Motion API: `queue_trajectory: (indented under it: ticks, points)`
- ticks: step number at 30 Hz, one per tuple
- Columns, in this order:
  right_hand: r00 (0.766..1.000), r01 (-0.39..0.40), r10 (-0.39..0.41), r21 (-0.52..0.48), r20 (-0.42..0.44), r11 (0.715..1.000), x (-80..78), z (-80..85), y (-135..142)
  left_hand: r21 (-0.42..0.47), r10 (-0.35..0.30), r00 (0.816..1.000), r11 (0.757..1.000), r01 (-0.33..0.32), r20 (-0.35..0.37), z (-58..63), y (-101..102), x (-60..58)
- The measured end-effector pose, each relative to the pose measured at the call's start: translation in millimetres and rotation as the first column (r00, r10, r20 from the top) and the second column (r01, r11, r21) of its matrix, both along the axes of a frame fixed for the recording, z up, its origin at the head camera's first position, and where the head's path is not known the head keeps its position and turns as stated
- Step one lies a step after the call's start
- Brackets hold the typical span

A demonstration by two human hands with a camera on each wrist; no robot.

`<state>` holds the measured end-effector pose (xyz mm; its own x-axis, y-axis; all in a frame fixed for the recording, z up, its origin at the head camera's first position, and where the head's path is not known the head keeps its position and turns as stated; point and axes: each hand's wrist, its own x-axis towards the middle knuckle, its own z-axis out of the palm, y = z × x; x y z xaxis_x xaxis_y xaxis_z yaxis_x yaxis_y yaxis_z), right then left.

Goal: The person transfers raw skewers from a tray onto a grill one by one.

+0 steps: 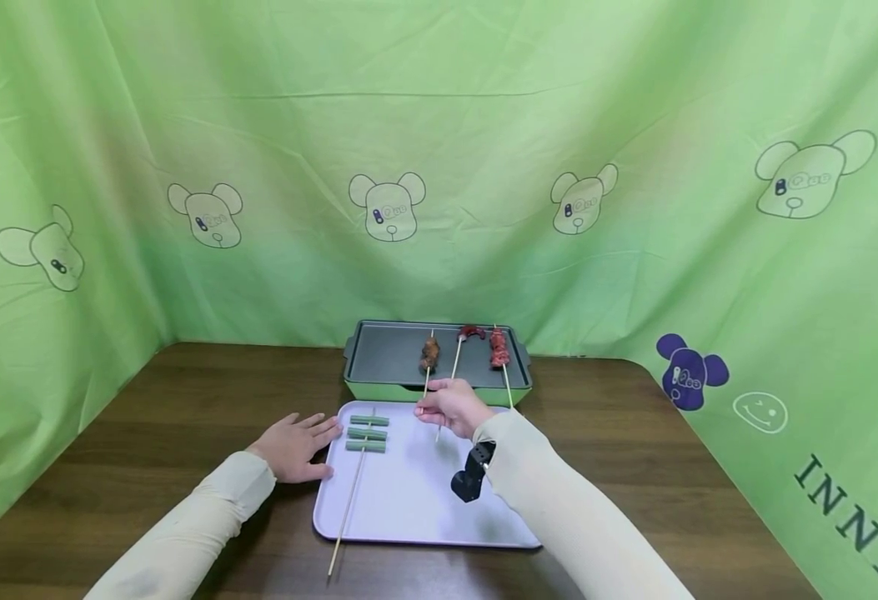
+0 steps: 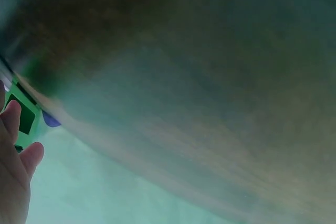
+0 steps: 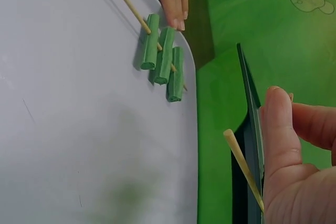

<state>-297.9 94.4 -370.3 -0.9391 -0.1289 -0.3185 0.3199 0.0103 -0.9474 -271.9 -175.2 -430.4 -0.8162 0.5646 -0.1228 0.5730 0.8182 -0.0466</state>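
Observation:
My right hand (image 1: 455,407) pinches the stick of a brown meat skewer (image 1: 428,354) between thumb and fingertips, over the front edge of a grill pan (image 1: 382,354). Its meat end is over the dark plate. Beside it lies a skewer with a curled red piece (image 1: 472,332), its stick running behind my hand. A red meat skewer (image 1: 499,348) lies on the right of the plate. My left hand (image 1: 294,448) rests with spread fingers at the left edge of a pale tray (image 1: 423,508). On that tray, a skewer of green pieces (image 3: 164,56) lies near those fingers.
The green-sided grill pan stands behind the tray on a brown wooden table (image 1: 206,400). A green curtain (image 1: 469,275) with bear drawings hangs around the back and sides. The green skewer's stick (image 1: 339,533) sticks out past the tray's front edge.

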Motion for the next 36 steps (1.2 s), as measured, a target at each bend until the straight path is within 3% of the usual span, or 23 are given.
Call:
queue_trajectory:
  ticks: [9, 20, 27, 36]
  points:
    - [1.000, 0.010, -0.010, 0.081, -0.003, 0.997, 3.6, 0.8, 2.0, 0.029, 0.002, 1.000, 1.000, -0.002, 0.001, -2.2, -2.3, -1.2]
    - [0.998, -0.028, 0.035, 0.139, -0.049, 0.990, 11.6, 6.2, 8.2, 0.009, 0.021, 0.999, 1.000, -0.021, 0.040, 7.4, -2.3, -0.6]
    - [0.995, -0.057, 0.073, 0.210, -0.070, 0.976, 25.0, 1.9, 9.7, 0.031, 0.023, 0.999, 0.999, -0.024, 0.049, 6.5, -2.1, -1.5]
    - [0.974, -0.224, 0.227, 0.078, -0.026, 0.971, 60.8, 16.2, 9.5, 0.042, 0.010, 0.999, 0.999, -0.011, 0.032, 6.3, -1.2, 2.7]
